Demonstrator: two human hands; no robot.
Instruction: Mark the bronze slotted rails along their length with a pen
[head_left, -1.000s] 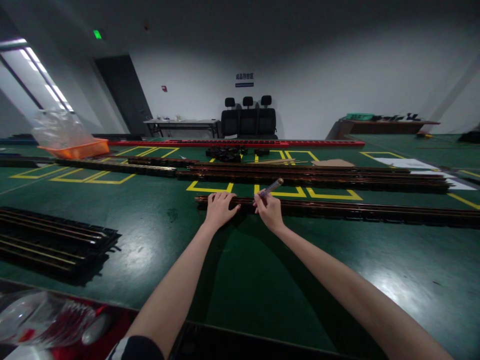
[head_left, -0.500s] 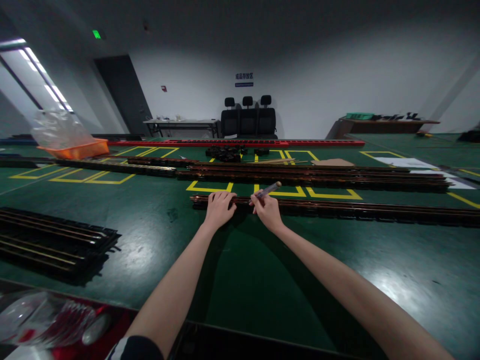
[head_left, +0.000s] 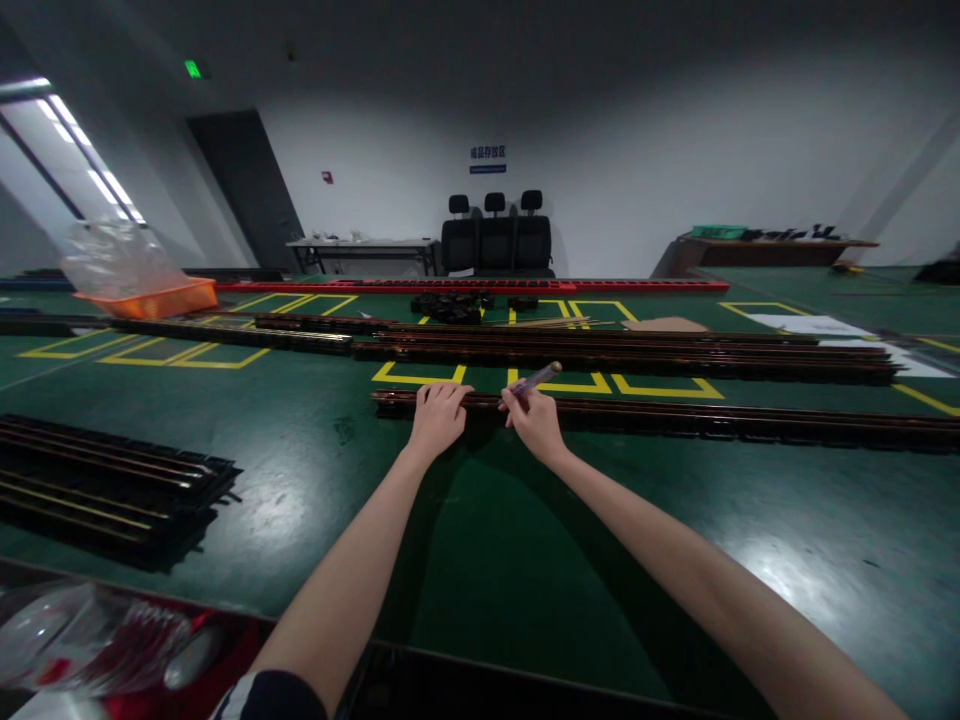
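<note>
Right hand (head_left: 534,420): we have the fingers and thumb together, clamped on a pen (head_left: 538,379). Pen slants, back end up and to the right, lower end down at the near strip (head_left: 675,416); we can't tell if the tip touches it, as the fingers cover that part. Left hand (head_left: 437,415) lies over the same strip near its left end, palm down, fingers bent over the top; we can't tell whether it pinches the strip or just presses on it. The near strip is long, dark with coppery lines, flat on the green table (head_left: 300,395), running past both hands and out at the right edge.

Beyond it, apart, we see a long strip bundle (head_left: 622,350) lying across yellow tape outlines (head_left: 667,392). Behind the bundle: small black parts (head_left: 450,306), a piece of cardboard (head_left: 666,325), then a red rail (head_left: 637,287). White paper (head_left: 810,325) is near the bundle's right end. Far left, an orange basket (head_left: 161,298) has a clear plastic bag (head_left: 120,260) in it. Nearer on the left, more dark strips (head_left: 90,475) lie on the table. Black seats (head_left: 496,245) stand by the wall.
</note>
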